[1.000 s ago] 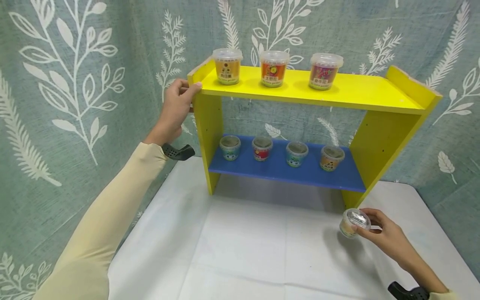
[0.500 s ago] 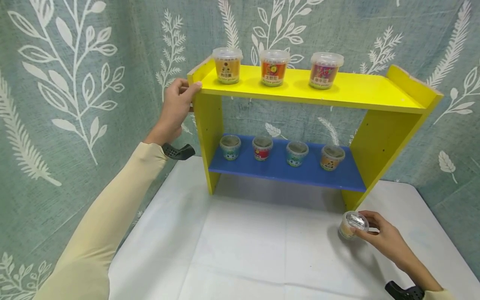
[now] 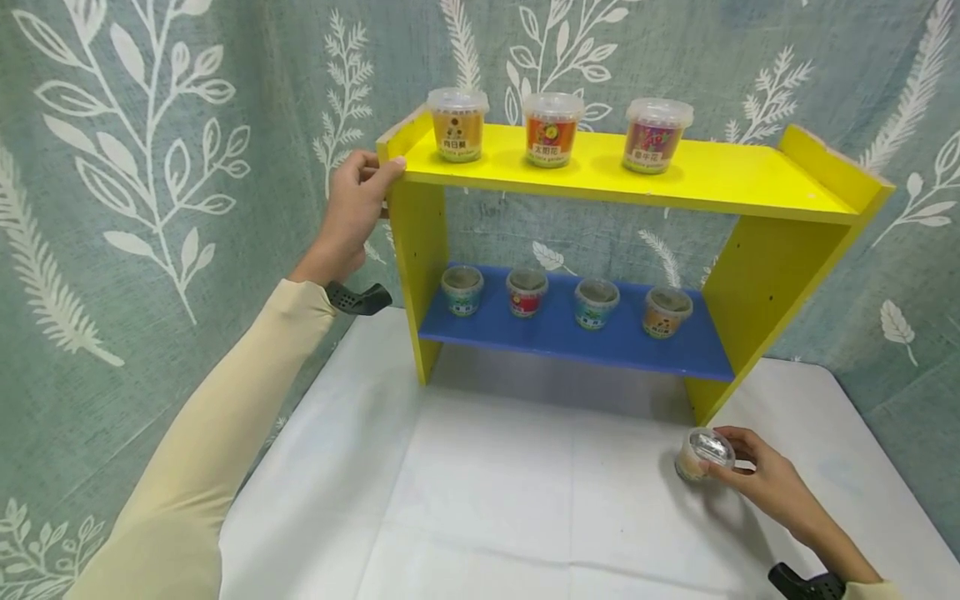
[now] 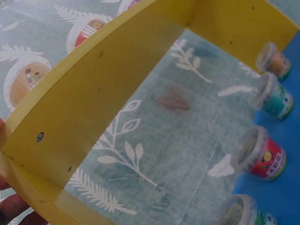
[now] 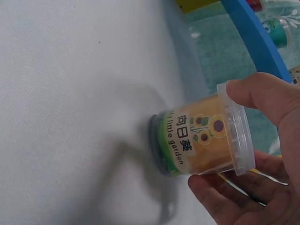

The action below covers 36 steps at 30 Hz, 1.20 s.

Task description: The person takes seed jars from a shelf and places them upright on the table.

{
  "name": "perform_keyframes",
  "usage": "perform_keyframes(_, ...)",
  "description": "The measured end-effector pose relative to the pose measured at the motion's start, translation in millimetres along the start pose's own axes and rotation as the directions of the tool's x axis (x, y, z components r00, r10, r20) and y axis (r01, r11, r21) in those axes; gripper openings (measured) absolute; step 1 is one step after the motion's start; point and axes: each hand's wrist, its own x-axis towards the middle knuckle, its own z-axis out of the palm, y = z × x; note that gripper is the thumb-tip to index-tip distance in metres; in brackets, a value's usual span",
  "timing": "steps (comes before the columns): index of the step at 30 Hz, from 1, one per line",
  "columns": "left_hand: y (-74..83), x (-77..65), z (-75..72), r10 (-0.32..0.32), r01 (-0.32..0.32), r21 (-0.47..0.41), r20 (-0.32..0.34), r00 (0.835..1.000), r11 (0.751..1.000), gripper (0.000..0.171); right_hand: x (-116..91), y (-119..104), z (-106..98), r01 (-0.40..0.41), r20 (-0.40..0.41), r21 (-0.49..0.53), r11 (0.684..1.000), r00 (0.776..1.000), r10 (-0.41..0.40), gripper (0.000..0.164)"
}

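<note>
My right hand (image 3: 765, 479) holds a small clear-lidded plastic tub (image 3: 703, 455) by thumb and fingers, at the front right foot of the shelf unit. In the right wrist view this tub (image 5: 197, 136) shows an orange sunflower label, and its dark base is at or just over the white cloth; I cannot tell whether it touches. With my left hand (image 3: 351, 212) I grip the upper left corner of the yellow shelf unit (image 3: 720, 179). Three lidded tubs stand on its top board, among them a purple-labelled tub (image 3: 656, 137). Several more, such as a red-labelled tub (image 3: 526, 293), line the blue lower board (image 3: 517, 335).
A white cloth (image 3: 487, 492) covers the table under and in front of the unit. Behind hangs a green leaf-patterned curtain (image 3: 255, 50), close around the left and right sides. The unit's right side panel (image 3: 772, 292) rises just behind the held tub.
My right hand has moved slightly left and towards me with the tub, coming lower near the cloth. The left hand keeps its grip on the shelf corner. The head view has shifted slightly.
</note>
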Motion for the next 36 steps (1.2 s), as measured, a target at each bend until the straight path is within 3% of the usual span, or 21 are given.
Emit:
perform_keyframes(12, 6.1, 4.7, 1.3, -0.005, 0.005, -0.035, -0.008, 1.0, 0.999, 0.034, 2.1, -0.6, -2.3, 0.034, -0.003, -0.027, 0.999, 0.999, -0.034, 0.083)
perform_keyframes(21, 4.2, -0.3, 2.1, -0.018, 0.018, -0.045, 0.007, 1.0, 0.999, 0.032, -1.4, 2.1, -5.4, 0.065, 0.0, -0.042, 0.997, 0.998, -0.066, 0.08)
perform_keyframes(28, 2.5, 0.2, 0.6, -0.026, 0.026, -0.044, 0.0, 1.0, 0.999, 0.032, 0.5, -14.8, -20.8, 0.052, -0.014, -0.066, 0.997, 0.999, -0.053, 0.075)
perform_keyframes(36, 2.7, 1.0, 2.3, -0.022, 0.022, -0.044, -0.008, 1.0, 0.999, 0.032, 0.9, -47.1, -45.5, 0.157, -0.095, -0.039, 0.987, 0.983, -0.16, 0.059)
